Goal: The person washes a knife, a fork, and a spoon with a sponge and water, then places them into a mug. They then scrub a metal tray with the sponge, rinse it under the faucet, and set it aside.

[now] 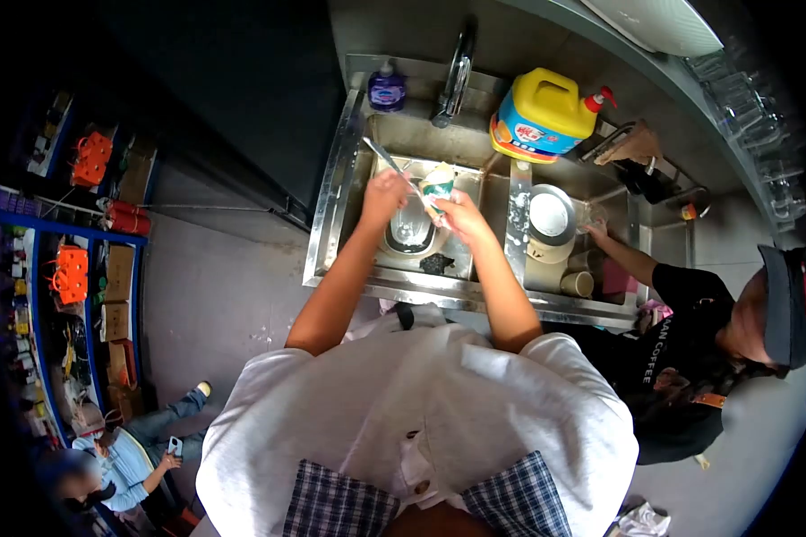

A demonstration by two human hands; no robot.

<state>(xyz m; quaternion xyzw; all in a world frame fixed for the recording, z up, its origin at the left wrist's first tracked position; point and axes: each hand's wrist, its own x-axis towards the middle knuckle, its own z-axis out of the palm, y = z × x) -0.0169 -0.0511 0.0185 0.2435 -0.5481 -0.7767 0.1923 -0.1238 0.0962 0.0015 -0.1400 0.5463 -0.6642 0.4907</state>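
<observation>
Over the left basin of the steel sink point(497, 302), my left hand point(386, 196) is closed around a long, thin, light-coloured utensil point(381, 152) that slants up to the left. My right hand point(458, 215) grips a white and green sponge or cloth point(438, 184), held against the utensil's lower part. Beneath both hands lies a soapy rectangular container point(409, 234). A black scrubber point(436, 263) rests on the basin floor close to it.
A faucet point(457, 76) rises behind the basin, between a purple soap bottle point(386, 88) and a yellow detergent jug point(544, 116). The right basin holds bowls point(552, 215) and cups point(578, 284). A co-worker's hand point(596, 230) reaches in there. Another person point(130, 456) sits lower left.
</observation>
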